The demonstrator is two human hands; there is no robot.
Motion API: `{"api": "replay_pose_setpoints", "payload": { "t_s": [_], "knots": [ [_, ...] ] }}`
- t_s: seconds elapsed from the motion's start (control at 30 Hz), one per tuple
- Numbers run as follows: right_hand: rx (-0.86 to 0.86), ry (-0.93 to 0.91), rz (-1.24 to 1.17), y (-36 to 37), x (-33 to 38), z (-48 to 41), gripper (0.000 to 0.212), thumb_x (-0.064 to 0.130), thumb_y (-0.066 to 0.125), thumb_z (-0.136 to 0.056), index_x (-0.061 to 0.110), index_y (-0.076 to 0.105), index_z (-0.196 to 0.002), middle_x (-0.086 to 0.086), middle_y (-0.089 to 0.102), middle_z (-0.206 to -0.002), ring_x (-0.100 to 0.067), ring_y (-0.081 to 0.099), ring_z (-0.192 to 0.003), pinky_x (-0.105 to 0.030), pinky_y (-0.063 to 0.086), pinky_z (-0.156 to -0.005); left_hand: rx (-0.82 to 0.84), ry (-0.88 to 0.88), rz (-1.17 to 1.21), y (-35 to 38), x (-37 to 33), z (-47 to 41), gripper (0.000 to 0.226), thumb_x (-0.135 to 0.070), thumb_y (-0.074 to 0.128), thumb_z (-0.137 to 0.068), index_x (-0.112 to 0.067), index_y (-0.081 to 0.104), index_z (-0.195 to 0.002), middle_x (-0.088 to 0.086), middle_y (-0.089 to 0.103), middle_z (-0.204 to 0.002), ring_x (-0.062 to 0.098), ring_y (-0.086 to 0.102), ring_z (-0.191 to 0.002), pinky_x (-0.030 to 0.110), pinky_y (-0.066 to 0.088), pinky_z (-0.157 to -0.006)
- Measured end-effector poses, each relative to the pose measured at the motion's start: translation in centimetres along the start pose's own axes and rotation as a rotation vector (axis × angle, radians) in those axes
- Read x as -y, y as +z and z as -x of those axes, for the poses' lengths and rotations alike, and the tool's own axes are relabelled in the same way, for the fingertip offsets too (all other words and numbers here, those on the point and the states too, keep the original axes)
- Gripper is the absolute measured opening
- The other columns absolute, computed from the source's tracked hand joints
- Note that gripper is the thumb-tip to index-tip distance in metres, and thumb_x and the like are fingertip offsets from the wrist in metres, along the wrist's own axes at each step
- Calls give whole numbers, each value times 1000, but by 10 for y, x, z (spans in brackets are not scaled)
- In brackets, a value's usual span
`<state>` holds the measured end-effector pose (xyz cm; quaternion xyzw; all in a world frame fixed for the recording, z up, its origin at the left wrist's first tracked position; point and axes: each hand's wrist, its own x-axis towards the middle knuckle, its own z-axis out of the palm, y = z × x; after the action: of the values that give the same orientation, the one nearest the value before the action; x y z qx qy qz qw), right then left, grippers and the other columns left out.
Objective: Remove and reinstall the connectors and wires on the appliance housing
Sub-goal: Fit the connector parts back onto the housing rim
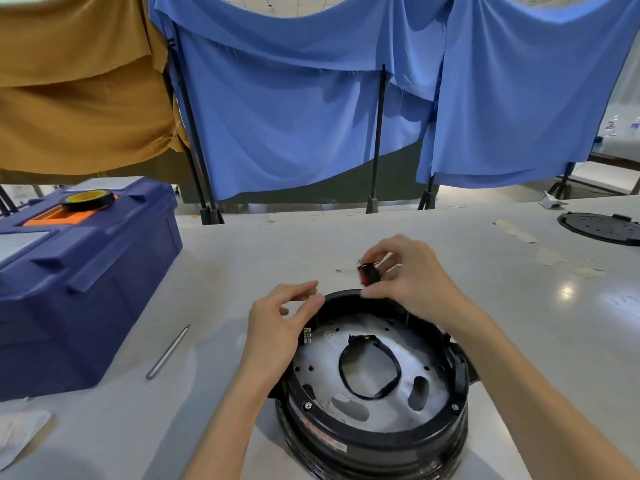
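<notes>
Partly hidden by curled fingers, a small black-and-red plastic connector [369, 274] is pinched by the right hand [410, 284] just above the far rim of the round black housing [381, 445], whose near edge is cut off. The left hand [280, 318] is held relaxed and empty at the left rim.

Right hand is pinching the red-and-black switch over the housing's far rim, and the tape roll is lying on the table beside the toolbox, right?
Not quite. The head view shows the tape roll on top of the blue toolbox, not on the table. The rest holds: the right hand pinches the red-and-black switch over the far rim of the black housing.
</notes>
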<state>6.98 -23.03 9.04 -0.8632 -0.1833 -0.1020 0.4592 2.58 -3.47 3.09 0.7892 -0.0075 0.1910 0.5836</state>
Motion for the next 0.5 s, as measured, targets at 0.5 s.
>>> {"api": "replay_pose_setpoints", "payload": {
  "t_s": [0.5],
  "knots": [
    [353,-151,370,66,16,17,61,31,87,-67,19,64,-122,-1,60,-114,-19,44,-110,-29,42,-90,12,-96,107,-52,17,6,24,10,72,-74,-14,75,-78,-1,75,-73,6,68,-68,11,50,-65]
  ]
}}
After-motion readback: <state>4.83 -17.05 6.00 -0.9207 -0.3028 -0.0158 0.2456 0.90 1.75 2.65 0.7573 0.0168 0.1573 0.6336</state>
